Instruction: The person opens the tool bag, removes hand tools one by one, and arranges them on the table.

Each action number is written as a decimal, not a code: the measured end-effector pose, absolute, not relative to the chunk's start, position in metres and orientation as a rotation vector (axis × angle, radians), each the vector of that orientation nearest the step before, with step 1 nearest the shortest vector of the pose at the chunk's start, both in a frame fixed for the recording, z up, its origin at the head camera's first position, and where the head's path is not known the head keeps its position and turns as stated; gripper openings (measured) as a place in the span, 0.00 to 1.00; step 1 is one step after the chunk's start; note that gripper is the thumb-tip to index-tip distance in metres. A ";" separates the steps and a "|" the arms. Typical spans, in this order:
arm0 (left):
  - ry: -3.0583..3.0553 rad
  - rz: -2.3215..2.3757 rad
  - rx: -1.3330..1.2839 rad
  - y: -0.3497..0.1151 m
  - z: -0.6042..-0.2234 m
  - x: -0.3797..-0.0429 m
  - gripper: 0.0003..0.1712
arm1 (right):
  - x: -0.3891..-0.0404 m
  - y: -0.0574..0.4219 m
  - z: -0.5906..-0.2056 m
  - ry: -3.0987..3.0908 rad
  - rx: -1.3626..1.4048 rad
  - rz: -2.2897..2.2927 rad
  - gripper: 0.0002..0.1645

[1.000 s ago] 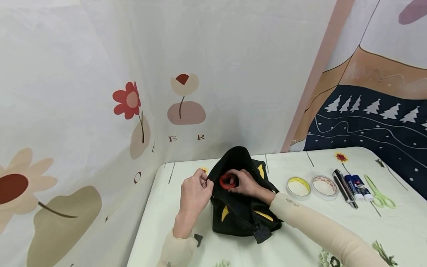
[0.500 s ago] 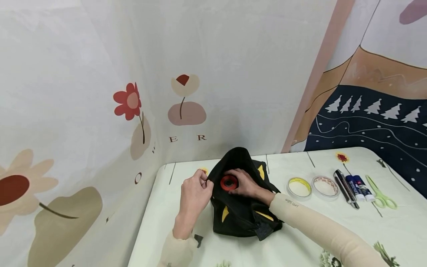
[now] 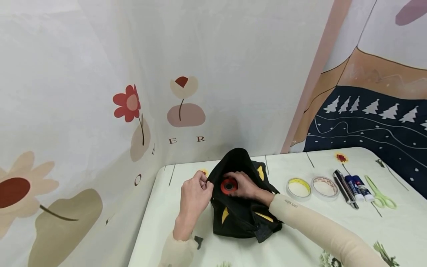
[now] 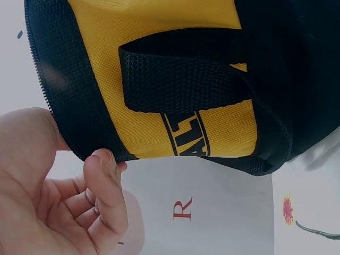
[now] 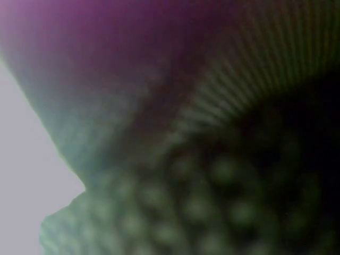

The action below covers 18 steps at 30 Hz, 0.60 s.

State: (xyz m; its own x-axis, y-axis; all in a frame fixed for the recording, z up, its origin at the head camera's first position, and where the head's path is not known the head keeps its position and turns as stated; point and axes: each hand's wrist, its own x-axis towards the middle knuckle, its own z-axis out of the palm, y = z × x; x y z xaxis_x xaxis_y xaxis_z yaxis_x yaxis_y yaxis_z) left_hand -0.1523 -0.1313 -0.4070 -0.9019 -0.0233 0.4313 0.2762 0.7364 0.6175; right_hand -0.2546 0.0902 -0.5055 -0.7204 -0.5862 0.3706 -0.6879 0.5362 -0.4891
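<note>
A black bag [image 3: 233, 221] with yellow patches lies on the table, its zippered mouth gaping. At the mouth's left edge, my left hand [image 3: 195, 194] pinches the zipper rim. The left wrist view shows the bag's yellow side [image 4: 101, 58], a black webbing handle [image 4: 180, 82] and partly hidden lettering, with the thumb and index finger of my left hand [image 4: 74, 196] at the rim. Inside the mouth, my right hand [image 3: 245, 185] grips a red tape roll [image 3: 224, 187] with a dark centre. Only dark, blurred fabric [image 5: 159, 212] fills most of the right wrist view.
Right of the bag, a yellow-cored tape roll [image 3: 288, 188] and another clear tape roll [image 3: 315, 188] lie side by side. Past them are a utility knife [image 3: 345, 188], two blue glue sticks [image 3: 358, 188] and green scissors [image 3: 378, 193]. A printed cloth wall [image 3: 233, 92] rises behind the table.
The red tape roll has turned in my right hand, so its flat face and dark centre now show more fully. My left hand keeps its place on the rim.
</note>
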 end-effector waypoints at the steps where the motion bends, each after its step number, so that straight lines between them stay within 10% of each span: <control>1: -2.525 -0.993 -0.194 -0.131 -0.407 -0.152 0.07 | -0.254 0.091 -0.505 -2.612 1.093 0.949 0.42; 18: -2.533 -0.989 -0.197 -0.127 -0.408 -0.154 0.07 | -0.234 0.102 -0.478 -2.688 1.016 1.086 0.46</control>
State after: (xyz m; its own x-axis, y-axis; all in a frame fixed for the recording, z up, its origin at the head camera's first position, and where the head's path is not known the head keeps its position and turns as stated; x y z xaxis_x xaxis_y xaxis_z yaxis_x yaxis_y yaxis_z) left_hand -0.1536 -0.1268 -0.4083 -0.9050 -0.0179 0.4251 0.2749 0.7379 0.6164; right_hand -0.2338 0.1021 -0.4783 -0.7792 -0.5532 0.2945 -0.6025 0.5319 -0.5950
